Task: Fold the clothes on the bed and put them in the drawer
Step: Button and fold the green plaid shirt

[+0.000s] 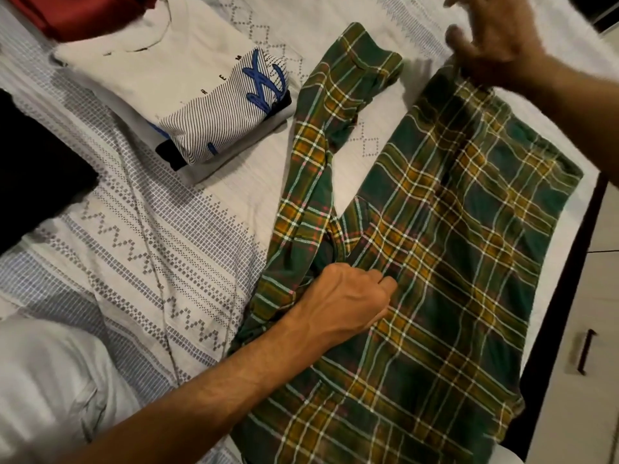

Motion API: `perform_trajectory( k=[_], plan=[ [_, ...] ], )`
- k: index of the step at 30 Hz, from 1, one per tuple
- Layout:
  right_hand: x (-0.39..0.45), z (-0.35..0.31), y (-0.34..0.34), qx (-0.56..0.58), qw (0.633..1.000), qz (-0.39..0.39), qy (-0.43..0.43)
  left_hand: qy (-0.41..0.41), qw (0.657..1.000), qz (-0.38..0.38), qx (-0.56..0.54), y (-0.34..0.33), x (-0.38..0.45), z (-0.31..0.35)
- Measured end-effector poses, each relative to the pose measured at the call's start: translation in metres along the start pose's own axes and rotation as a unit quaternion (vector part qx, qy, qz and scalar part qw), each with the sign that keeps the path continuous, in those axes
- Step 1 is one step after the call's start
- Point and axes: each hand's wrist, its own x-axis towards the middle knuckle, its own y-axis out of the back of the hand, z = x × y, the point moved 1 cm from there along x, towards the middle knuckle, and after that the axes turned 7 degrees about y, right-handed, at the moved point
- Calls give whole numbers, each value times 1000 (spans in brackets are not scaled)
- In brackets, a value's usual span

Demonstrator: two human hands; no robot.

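Note:
A green and yellow plaid shirt [452, 236] lies spread on the bed's right half, one sleeve [321, 139] trailing up to the left. My left hand [348, 296] presses down on the shirt near the sleeve's base, fingers curled into the cloth. My right hand [492, 41] hovers at the shirt's far edge, fingers spread and blurred; whether it touches the cloth is unclear. A folded white T-shirt with blue print [187, 92] sits at the upper left.
The patterned white bedspread [150, 236] covers the bed. Red cloth [87, 15] and a black garment [37, 175] lie at the left. A pillow [50, 380] sits bottom left. White drawers with a dark handle [584, 351] stand beyond the bed's right edge.

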Motion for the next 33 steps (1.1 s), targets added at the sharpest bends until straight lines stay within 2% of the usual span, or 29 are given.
perform_trajectory(
  k=[3, 4, 6, 8, 9, 14, 20, 23, 26, 28, 29, 31, 33],
  plan=[
    [-36, -27, -15, -50, 990, -21, 132, 0, 1000, -13, -24, 1, 2, -1],
    [-51, -41, -22, -38, 990, -16, 133, -11, 1000, -5, -20, -1, 3, -1],
    [-83, -69, -43, 50, 994, 9, 93, -12, 1000, -3, -20, -1, 3, -2],
    [-108, -89, -62, 158, 987, -20, 33, -8, 1000, -5, -5, -2, 2, 0],
    [-113, -89, -72, 177, 983, -49, -4, -2, 1000, 4, 1, -1, 2, 0],
    [-77, -50, -82, 180, 962, -80, -189, 0, 999, 22, 35, 2, 1, 2],
    [-56, -21, -80, 193, 938, -100, -272, -21, 995, 39, 94, -9, 0, 5],
    [-60, -62, -59, 176, 946, -43, -269, -20, 990, 42, 133, -6, 1, 10],
    [-89, -126, -24, 229, 955, 61, -181, -24, 985, 30, 170, 4, -1, 22],
    [-115, -173, -3, 299, 936, 73, -170, -29, 983, 22, 181, 12, -8, 26],
    [-124, -194, 4, 355, 914, 53, -189, -25, 983, 11, 183, 16, -13, 25],
    [-136, -226, 16, 454, 855, 20, -251, -15, 984, -54, 171, 24, -27, 22],
    [-138, -245, 27, 492, 819, 2, -296, -1, 981, -115, 156, 32, -49, 23]
  ],
)
